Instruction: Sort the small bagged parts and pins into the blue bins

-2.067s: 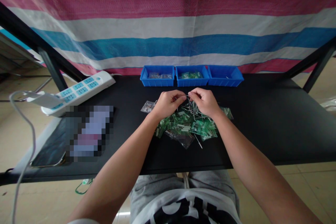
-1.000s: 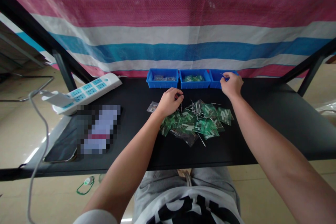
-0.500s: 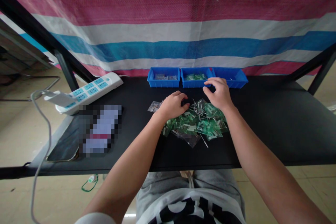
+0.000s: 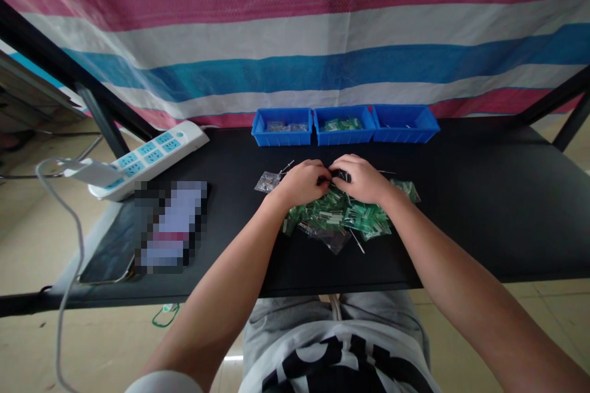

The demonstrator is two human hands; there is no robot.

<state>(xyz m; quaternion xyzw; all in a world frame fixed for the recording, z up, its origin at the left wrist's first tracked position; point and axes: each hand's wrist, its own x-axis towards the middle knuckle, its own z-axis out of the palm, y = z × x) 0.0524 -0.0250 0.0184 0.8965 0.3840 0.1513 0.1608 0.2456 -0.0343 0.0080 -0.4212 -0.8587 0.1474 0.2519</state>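
Note:
A heap of small clear bags with green parts (image 4: pixel 350 218) and loose metal pins lies on the black table (image 4: pixel 461 196). My left hand (image 4: pixel 302 183) and my right hand (image 4: pixel 362 179) meet above the heap's far edge, fingers curled and pinched toward each other on a small dark item I cannot make out. One clear bag (image 4: pixel 267 182) lies just left of my left hand. Three blue bins stand at the back: the left bin (image 4: pixel 282 127) holds clear bags, the middle bin (image 4: pixel 343 125) holds green parts, the right bin (image 4: pixel 405 124) holds thin pins.
A white power strip (image 4: pixel 147 156) with a plugged-in adapter and grey cable lies at the left. A blurred flat object (image 4: pixel 168 227) rests on a dark mat nearby. A striped tarp hangs behind the table. Black frame struts rise at both sides.
My right hand went out to the right blue bin, then came back over the heap and joined my left hand. The left hand stayed near the heap.

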